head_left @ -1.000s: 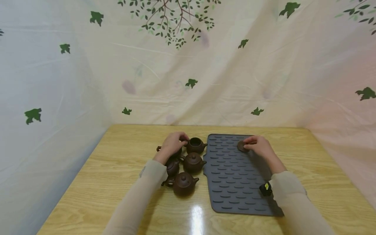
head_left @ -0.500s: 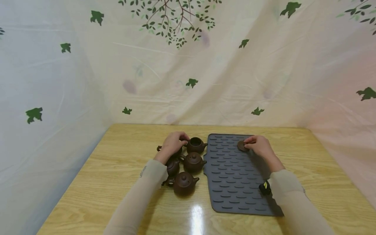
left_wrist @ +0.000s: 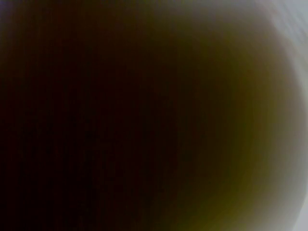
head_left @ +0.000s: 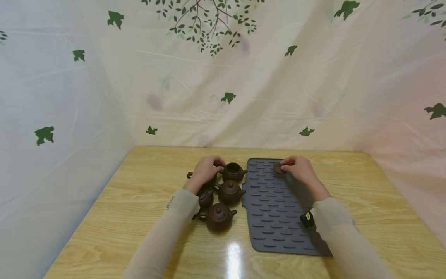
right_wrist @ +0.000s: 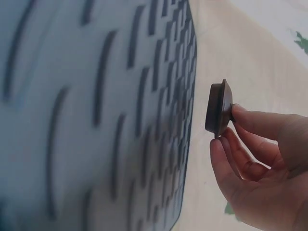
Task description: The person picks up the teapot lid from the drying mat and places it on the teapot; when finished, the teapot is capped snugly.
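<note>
My right hand [head_left: 300, 169] pinches a brown teapot lid [right_wrist: 220, 109] by its knob, thumb on one side and fingers on the other. The lid is held above the far part of the grey ridged mat [head_left: 275, 209]. My left hand [head_left: 207, 169] grips the handle side of a lidless brown teapot [head_left: 233, 171], whose round mouth faces up and whose spout points right. Its fingertips are partly hidden. In the left wrist view nearly everything is dark and blurred.
Two lidded teapots, a middle one [head_left: 229, 191] and a near one [head_left: 218, 217], stand in front of the lidless pot. More teapots [head_left: 205, 198] are partly hidden under my left wrist. Cloth [head_left: 258, 116] hangs behind the wooden table [head_left: 132, 217].
My right hand has moved left over the mat with the lid, toward the lidless teapot, and slightly farther back. My left hand has stayed on the teapot.
</note>
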